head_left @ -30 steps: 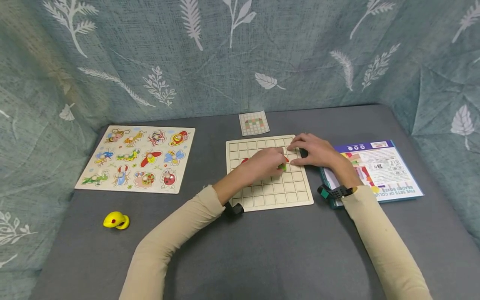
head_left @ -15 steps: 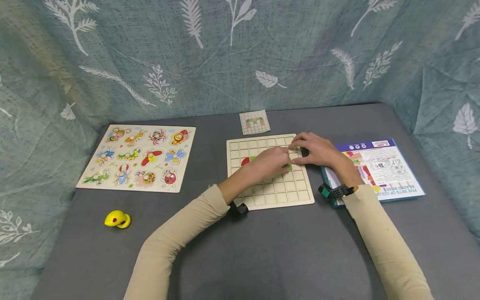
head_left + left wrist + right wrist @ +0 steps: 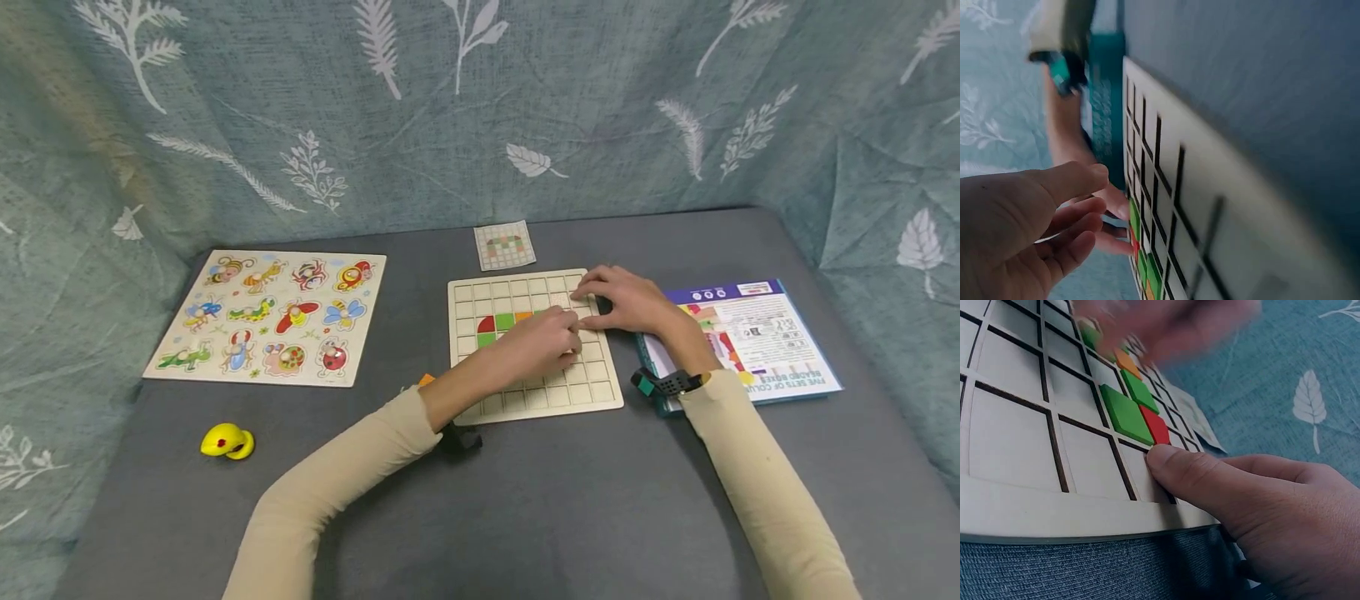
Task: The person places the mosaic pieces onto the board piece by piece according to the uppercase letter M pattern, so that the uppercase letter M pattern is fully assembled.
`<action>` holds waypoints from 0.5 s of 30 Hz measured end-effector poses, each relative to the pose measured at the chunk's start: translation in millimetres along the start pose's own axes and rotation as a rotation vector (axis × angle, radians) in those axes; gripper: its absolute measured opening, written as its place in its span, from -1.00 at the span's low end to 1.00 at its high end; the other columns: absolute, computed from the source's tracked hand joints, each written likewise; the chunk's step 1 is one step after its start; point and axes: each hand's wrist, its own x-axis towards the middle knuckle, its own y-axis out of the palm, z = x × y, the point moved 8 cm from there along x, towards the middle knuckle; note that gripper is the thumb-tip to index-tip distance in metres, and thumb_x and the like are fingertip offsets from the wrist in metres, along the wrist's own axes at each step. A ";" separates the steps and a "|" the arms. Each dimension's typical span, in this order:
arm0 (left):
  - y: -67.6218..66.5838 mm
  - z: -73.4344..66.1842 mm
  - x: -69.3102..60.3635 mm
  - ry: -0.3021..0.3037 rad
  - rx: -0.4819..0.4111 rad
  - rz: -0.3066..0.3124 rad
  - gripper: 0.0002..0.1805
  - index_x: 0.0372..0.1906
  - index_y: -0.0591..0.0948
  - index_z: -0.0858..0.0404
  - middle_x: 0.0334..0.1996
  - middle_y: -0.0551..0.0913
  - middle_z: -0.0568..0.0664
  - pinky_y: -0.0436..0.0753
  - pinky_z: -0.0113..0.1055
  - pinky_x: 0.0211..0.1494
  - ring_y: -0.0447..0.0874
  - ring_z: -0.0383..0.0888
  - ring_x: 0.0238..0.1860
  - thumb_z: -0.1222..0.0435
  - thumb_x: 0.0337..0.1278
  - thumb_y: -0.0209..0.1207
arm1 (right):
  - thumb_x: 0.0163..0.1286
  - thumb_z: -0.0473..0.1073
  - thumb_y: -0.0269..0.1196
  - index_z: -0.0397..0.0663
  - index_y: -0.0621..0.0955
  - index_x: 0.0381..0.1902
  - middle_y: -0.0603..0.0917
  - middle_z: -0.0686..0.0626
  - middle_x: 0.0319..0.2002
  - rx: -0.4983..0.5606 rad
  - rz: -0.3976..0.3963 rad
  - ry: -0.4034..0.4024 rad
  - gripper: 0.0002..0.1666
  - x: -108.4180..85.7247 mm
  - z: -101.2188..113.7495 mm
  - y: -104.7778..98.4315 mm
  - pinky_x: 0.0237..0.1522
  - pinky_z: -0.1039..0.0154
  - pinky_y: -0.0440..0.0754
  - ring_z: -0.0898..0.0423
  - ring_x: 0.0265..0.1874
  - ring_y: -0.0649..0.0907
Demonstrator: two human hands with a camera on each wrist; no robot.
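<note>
A wooden grid board (image 3: pixel 536 398) lies mid-table, with red, green and orange tiles set in its squares. My left hand (image 3: pixel 536 340) hovers over the board, its fingers loosely bent; in the left wrist view nothing shows between its thumb and fingers. My right hand (image 3: pixel 626 300) rests at the board's right edge with fingers spread. In the right wrist view, its thumb (image 3: pixel 1179 465) touches the board beside a red tile (image 3: pixel 1155 425) and a green tile (image 3: pixel 1125 415). The left hand hides part of the tile rows in the head view.
Behind the board lies a small pattern card (image 3: pixel 505 246). An insect peg puzzle (image 3: pixel 266 321) is at left, with a yellow toy (image 3: pixel 227 441) in front of it. A book (image 3: pixel 780 333) lies under the right forearm. An orange piece (image 3: pixel 426 380) shows beside the left sleeve.
My left hand has let go of a green tile at the right of the tile rows and drawn back slightly. More tiles show now. The right hand has stayed in place.
</note>
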 end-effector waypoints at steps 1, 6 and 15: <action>-2.1 -0.7 -10.9 -0.003 -0.026 -0.013 -0.85 -0.23 0.76 0.17 -0.16 0.66 0.00 0.58 -0.34 0.02 0.59 -0.11 -0.11 0.29 0.27 0.20 | 0.24 0.18 0.33 0.11 0.59 0.17 0.46 -0.07 0.24 0.004 0.001 0.002 -0.42 0.2 0.7 0.3 0.08 -0.20 0.50 -0.11 0.24 0.43; -13.9 19.2 -83.6 -0.146 -0.150 -0.112 -0.80 -0.11 0.71 0.20 -0.15 0.64 -0.02 0.62 -0.27 -0.08 0.58 -0.13 -0.11 0.26 0.18 0.29 | 0.23 0.19 0.34 0.12 0.59 0.17 0.46 -0.07 0.24 0.011 0.014 0.004 -0.41 0.9 3.8 1.5 0.12 -0.20 0.47 -0.11 0.24 0.43; -16.2 59.4 -183.7 -0.442 -0.124 -0.203 -0.60 0.00 0.68 0.18 -0.06 0.64 -0.02 0.64 -0.19 -0.07 0.59 -0.10 -0.08 0.18 0.00 0.42 | 0.22 0.17 0.35 0.12 0.59 0.18 0.45 -0.07 0.26 0.020 0.032 0.019 -0.41 -0.2 3.3 1.3 0.17 -0.22 0.44 -0.13 0.28 0.40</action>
